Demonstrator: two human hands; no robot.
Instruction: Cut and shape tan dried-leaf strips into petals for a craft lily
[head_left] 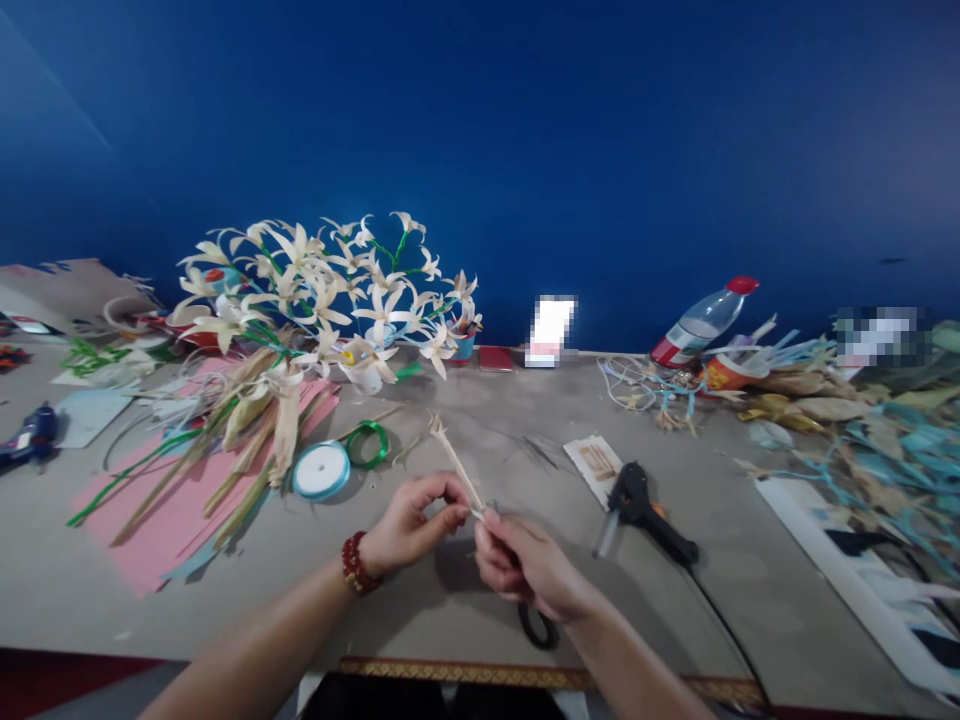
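A thin pale stem point(456, 460) with a small forked tip slants up and to the left above the grey table. Its lower end is pinched in my right hand point(521, 560), whose fingers are curled closed. My left hand point(421, 515), with a dark red bead bracelet at the wrist, touches the stem just beside the right fingertips, thumb and forefinger closed on it. Black scissor handles point(538, 627) lie partly hidden under my right hand. To the left are a roll of blue ribbon point(322, 471) and a green tape roll point(367, 444).
White flowers point(300, 290) stand at the back left, behind pink paper point(135, 510) with dried husks. A black glue gun point(646, 512) and its cord lie right, near a power strip point(832, 580). A tilted bottle point(701, 320) and blue-green strands point(900, 470) are farther right.
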